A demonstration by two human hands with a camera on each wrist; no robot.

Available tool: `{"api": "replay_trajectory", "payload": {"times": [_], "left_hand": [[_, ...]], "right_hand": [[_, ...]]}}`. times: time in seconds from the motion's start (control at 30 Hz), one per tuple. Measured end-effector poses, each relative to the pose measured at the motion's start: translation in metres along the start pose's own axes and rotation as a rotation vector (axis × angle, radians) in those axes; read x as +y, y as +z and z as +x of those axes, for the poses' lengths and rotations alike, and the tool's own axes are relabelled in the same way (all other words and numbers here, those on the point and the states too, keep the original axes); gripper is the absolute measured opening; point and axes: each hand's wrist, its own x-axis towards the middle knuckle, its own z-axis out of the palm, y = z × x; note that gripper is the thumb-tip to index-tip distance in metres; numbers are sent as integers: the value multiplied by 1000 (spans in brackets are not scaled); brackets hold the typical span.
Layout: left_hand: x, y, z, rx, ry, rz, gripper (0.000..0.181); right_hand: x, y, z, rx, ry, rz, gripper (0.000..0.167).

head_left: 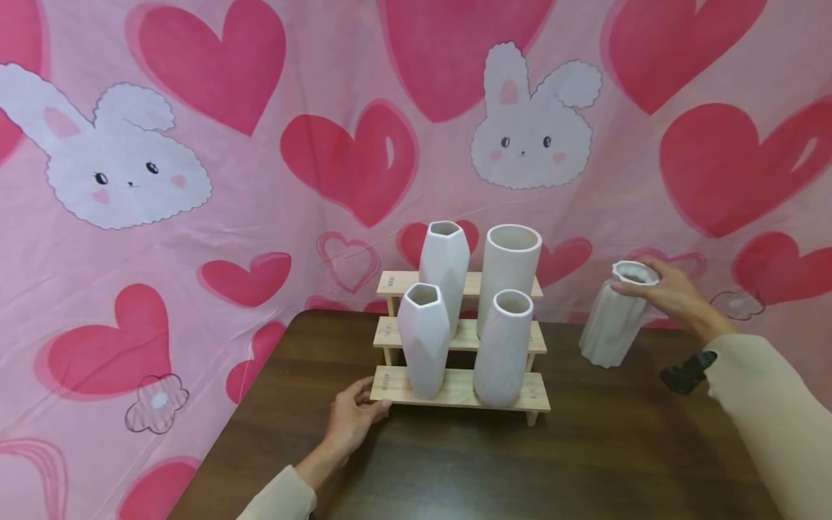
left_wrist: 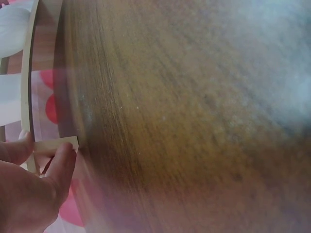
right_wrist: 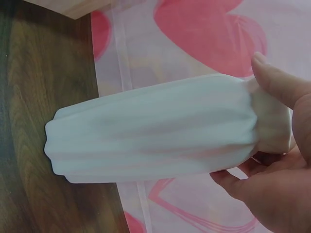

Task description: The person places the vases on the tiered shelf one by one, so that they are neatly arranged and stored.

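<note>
My right hand (head_left: 672,292) grips a white fluted vase (head_left: 611,325) by its neck, right of the stand. In the right wrist view the thumb and fingers go round the narrow neck, and the ribbed body (right_wrist: 155,131) shows in full. Whether its base touches the table, I cannot tell. My left hand (head_left: 351,419) pinches the front left corner of a three-step wooden stand (head_left: 458,393); its thumb lies on the bottom board and a finger lies against the short leg (left_wrist: 56,144). Two white vases, one faceted (head_left: 424,347) and one rounded (head_left: 503,354), stand on the lowest step.
Behind them, a taller faceted vase (head_left: 448,260) and a wide cylindrical vase (head_left: 510,271) stand higher on the stand. All this is on a dark wooden table (head_left: 468,469). A pink cloth (head_left: 338,72) with hearts and rabbits hangs behind the table and on its left.
</note>
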Motion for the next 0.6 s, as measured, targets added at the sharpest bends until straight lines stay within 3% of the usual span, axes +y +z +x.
{"api": "replay_trajectory", "payload": {"times": [0.37,0.6], "left_hand": [[1,1,-2,4,6,17,56],[1,1,-2,1,6,8,57]], "right_hand": [[-5,-4,-2,44,-64,-63,71],[-21,-22,-8,-32,-47,-54,78]]}}
